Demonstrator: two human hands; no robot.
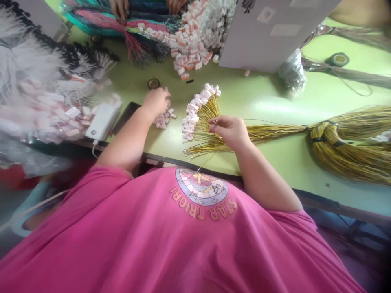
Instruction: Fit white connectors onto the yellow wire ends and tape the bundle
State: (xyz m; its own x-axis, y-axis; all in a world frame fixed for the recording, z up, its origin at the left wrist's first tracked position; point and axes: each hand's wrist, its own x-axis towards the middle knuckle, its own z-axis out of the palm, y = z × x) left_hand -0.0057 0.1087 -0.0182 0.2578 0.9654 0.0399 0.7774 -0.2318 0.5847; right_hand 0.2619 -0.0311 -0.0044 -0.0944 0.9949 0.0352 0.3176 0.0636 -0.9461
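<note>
My left hand (157, 101) reaches forward with fingers curled down onto a small heap of white connector housings (164, 119) on the green table (262, 101). Whether it holds one I cannot tell. My right hand (230, 129) lies on a fan of yellow-green wires (210, 112), fingers pinched on a wire end. Many of those wires end in white housings (195, 108), lined up in a curved row. The wire bundle runs right to a thick looped coil (345, 146).
A white power bank (102, 121) and a dark phone (126, 116) lie left. A tape roll (153, 83) sits beyond my left hand. Another person's hands (120, 8) work coloured wires at the far edge, beside a pile of white-orange connectors (192, 40) and a grey box (269, 32).
</note>
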